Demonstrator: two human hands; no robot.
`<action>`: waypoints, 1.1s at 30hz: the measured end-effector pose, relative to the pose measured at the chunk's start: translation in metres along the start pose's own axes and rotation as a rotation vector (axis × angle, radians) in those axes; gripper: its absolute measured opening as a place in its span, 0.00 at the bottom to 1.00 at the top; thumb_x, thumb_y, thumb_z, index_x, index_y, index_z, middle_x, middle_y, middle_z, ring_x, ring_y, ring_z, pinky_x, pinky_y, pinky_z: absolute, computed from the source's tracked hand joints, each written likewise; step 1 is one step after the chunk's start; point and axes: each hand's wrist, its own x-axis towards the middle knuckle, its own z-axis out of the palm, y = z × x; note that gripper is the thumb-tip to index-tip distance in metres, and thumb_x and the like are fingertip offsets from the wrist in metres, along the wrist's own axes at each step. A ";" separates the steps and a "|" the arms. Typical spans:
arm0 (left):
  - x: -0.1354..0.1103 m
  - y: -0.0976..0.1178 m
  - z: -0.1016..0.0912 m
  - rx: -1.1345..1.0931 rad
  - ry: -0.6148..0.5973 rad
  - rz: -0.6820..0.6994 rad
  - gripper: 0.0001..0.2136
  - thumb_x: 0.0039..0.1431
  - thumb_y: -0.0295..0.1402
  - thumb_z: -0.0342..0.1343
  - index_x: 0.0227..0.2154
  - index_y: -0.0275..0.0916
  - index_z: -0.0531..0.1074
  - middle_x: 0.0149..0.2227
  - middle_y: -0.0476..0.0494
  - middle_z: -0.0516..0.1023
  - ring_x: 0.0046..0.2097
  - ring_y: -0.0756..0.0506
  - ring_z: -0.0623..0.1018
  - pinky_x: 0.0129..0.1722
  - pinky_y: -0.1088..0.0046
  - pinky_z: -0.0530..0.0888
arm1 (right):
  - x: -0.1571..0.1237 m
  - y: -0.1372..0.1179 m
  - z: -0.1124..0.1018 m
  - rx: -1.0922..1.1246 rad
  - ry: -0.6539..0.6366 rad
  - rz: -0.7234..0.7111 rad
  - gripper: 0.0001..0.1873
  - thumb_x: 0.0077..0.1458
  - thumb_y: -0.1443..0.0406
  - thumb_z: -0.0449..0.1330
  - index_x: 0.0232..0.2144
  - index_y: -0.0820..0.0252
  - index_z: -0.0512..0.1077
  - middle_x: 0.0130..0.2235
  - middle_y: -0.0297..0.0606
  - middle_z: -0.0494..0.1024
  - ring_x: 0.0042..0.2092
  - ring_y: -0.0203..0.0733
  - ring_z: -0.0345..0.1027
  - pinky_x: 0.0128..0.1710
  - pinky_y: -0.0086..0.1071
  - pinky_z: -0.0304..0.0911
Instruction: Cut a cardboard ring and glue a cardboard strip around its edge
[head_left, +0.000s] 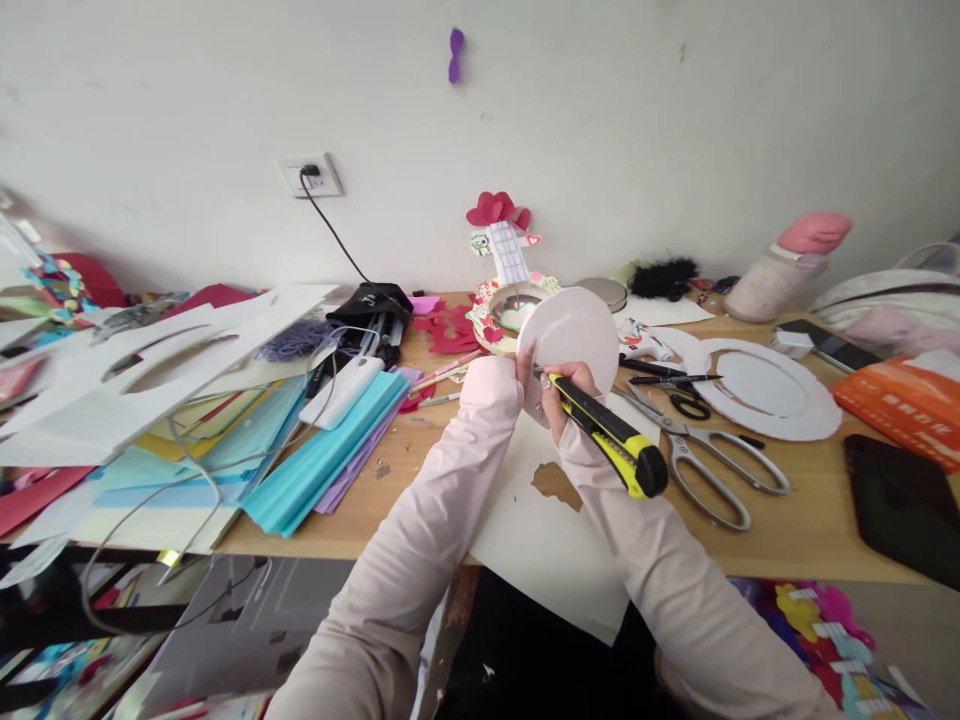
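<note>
A white paper plate (576, 325) is tilted up above the table, with its round face toward me. My left hand (524, 368) grips the plate at its left edge; most of its fingers are hidden behind the plate and sleeve. In my right hand (564, 398) is a yellow and black utility knife (611, 432), its handle pointing toward the lower right. The blade end is at the lower left of the plate; whether it touches the surface I cannot tell. Under both hands lies a white sheet (517, 510) with a torn brown patch (556, 485).
Large metal scissors (709, 440), black scissors (688, 404) and a white ring (814, 395) lie to the right. A decorated tape roll (491, 330) stands behind the plate. Teal paper (322, 460) and white cut board (217, 350) are at the left. A black tablet (900, 505) sits at far right.
</note>
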 end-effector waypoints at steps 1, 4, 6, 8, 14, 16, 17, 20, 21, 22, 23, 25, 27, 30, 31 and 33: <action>-0.001 0.000 -0.001 -0.003 0.006 0.010 0.24 0.78 0.41 0.47 0.28 0.37 0.79 0.23 0.40 0.76 0.35 0.38 0.81 0.38 0.66 0.70 | -0.001 0.001 0.002 0.001 0.008 -0.039 0.02 0.59 0.61 0.65 0.36 0.49 0.77 0.28 0.22 0.77 0.28 0.28 0.70 0.30 0.30 0.63; -0.005 0.001 -0.004 0.000 0.014 0.015 0.25 0.79 0.43 0.45 0.28 0.37 0.78 0.24 0.40 0.77 0.35 0.39 0.80 0.37 0.66 0.70 | -0.005 0.005 0.005 -0.035 0.025 -0.106 0.03 0.61 0.60 0.64 0.37 0.49 0.75 0.27 0.26 0.77 0.28 0.30 0.72 0.28 0.29 0.64; -0.006 0.003 -0.004 0.007 0.008 0.000 0.25 0.79 0.42 0.45 0.30 0.37 0.78 0.26 0.39 0.78 0.36 0.39 0.80 0.38 0.66 0.70 | -0.009 0.006 0.006 -0.081 0.014 -0.087 0.02 0.63 0.61 0.63 0.38 0.50 0.74 0.29 0.27 0.78 0.28 0.31 0.72 0.29 0.29 0.66; -0.006 0.005 -0.002 0.008 0.001 -0.014 0.23 0.79 0.41 0.45 0.31 0.36 0.78 0.27 0.38 0.79 0.37 0.39 0.81 0.39 0.65 0.70 | -0.011 0.006 0.006 -0.105 0.007 -0.060 0.02 0.64 0.63 0.63 0.40 0.51 0.73 0.29 0.26 0.77 0.27 0.32 0.69 0.28 0.29 0.67; -0.005 0.008 0.002 -0.021 -0.014 0.001 0.24 0.79 0.40 0.46 0.32 0.34 0.81 0.27 0.37 0.80 0.36 0.38 0.82 0.37 0.65 0.69 | -0.008 0.007 0.010 -0.091 0.022 -0.011 0.03 0.66 0.65 0.60 0.42 0.50 0.70 0.28 0.27 0.75 0.27 0.35 0.71 0.28 0.31 0.68; -0.004 0.010 0.001 0.009 -0.030 -0.012 0.25 0.80 0.40 0.45 0.32 0.33 0.82 0.28 0.36 0.81 0.36 0.38 0.82 0.36 0.65 0.69 | -0.007 0.007 0.011 -0.085 0.019 0.012 0.03 0.65 0.65 0.60 0.42 0.51 0.71 0.27 0.27 0.76 0.27 0.36 0.72 0.28 0.31 0.67; -0.003 0.011 0.001 0.033 -0.035 -0.025 0.26 0.80 0.40 0.45 0.33 0.32 0.83 0.28 0.35 0.81 0.36 0.38 0.82 0.36 0.65 0.69 | -0.007 0.008 0.011 -0.090 0.016 0.026 0.02 0.66 0.64 0.61 0.41 0.51 0.71 0.25 0.26 0.76 0.25 0.35 0.71 0.27 0.30 0.66; 0.001 0.010 0.003 0.072 -0.030 -0.055 0.26 0.80 0.41 0.46 0.34 0.30 0.84 0.26 0.37 0.80 0.35 0.38 0.81 0.35 0.65 0.68 | -0.011 0.007 0.010 -0.122 0.012 0.059 0.04 0.67 0.60 0.61 0.40 0.52 0.72 0.20 0.24 0.73 0.22 0.33 0.67 0.25 0.29 0.62; 0.003 0.008 0.004 0.068 -0.023 -0.058 0.26 0.80 0.41 0.46 0.35 0.30 0.84 0.25 0.38 0.79 0.34 0.39 0.81 0.34 0.65 0.67 | -0.012 0.006 0.009 -0.131 0.010 0.064 0.04 0.67 0.59 0.61 0.40 0.52 0.72 0.19 0.24 0.72 0.21 0.33 0.67 0.24 0.29 0.62; 0.005 0.007 0.005 0.055 -0.017 -0.053 0.25 0.79 0.42 0.47 0.36 0.30 0.84 0.24 0.39 0.78 0.34 0.39 0.80 0.34 0.66 0.67 | -0.012 0.006 0.008 -0.136 0.009 0.065 0.04 0.67 0.60 0.61 0.40 0.52 0.72 0.19 0.24 0.71 0.21 0.33 0.66 0.24 0.30 0.62; 0.007 0.005 0.006 0.039 -0.013 -0.042 0.25 0.79 0.43 0.47 0.36 0.31 0.84 0.23 0.40 0.77 0.35 0.39 0.80 0.35 0.66 0.67 | -0.012 0.006 0.007 -0.143 0.006 0.065 0.04 0.67 0.60 0.61 0.41 0.53 0.72 0.20 0.24 0.71 0.22 0.33 0.66 0.25 0.30 0.62; 0.009 0.001 0.006 0.014 -0.017 -0.024 0.24 0.79 0.43 0.48 0.34 0.33 0.83 0.23 0.41 0.75 0.35 0.38 0.80 0.36 0.66 0.68 | -0.010 0.007 0.005 -0.153 -0.004 0.058 0.04 0.66 0.61 0.63 0.41 0.54 0.72 0.21 0.24 0.71 0.23 0.35 0.65 0.26 0.32 0.62; 0.009 -0.001 0.003 -0.016 -0.037 -0.022 0.24 0.79 0.44 0.49 0.30 0.36 0.79 0.22 0.43 0.72 0.35 0.38 0.80 0.37 0.65 0.68 | -0.007 0.009 0.004 -0.158 -0.030 0.044 0.05 0.65 0.60 0.63 0.40 0.54 0.73 0.23 0.25 0.72 0.24 0.36 0.65 0.27 0.33 0.63; 0.004 -0.004 -0.002 -0.098 -0.025 -0.009 0.25 0.80 0.44 0.45 0.27 0.40 0.73 0.22 0.45 0.69 0.33 0.41 0.77 0.36 0.66 0.67 | -0.001 0.012 0.006 -0.122 -0.058 0.043 0.07 0.67 0.58 0.62 0.41 0.53 0.72 0.24 0.26 0.72 0.24 0.38 0.65 0.27 0.34 0.64; 0.001 -0.006 -0.002 -0.131 -0.007 0.004 0.25 0.80 0.44 0.44 0.27 0.40 0.72 0.22 0.46 0.69 0.32 0.42 0.76 0.35 0.67 0.67 | 0.002 0.012 0.007 -0.084 -0.053 0.051 0.08 0.67 0.57 0.62 0.42 0.52 0.71 0.23 0.26 0.72 0.24 0.38 0.64 0.26 0.34 0.64; -0.004 -0.009 0.002 -0.193 0.036 0.037 0.22 0.80 0.44 0.46 0.28 0.41 0.70 0.24 0.47 0.70 0.31 0.44 0.74 0.34 0.68 0.66 | 0.008 0.013 0.010 0.029 -0.015 0.064 0.13 0.66 0.52 0.64 0.42 0.52 0.69 0.22 0.24 0.71 0.22 0.38 0.63 0.23 0.34 0.62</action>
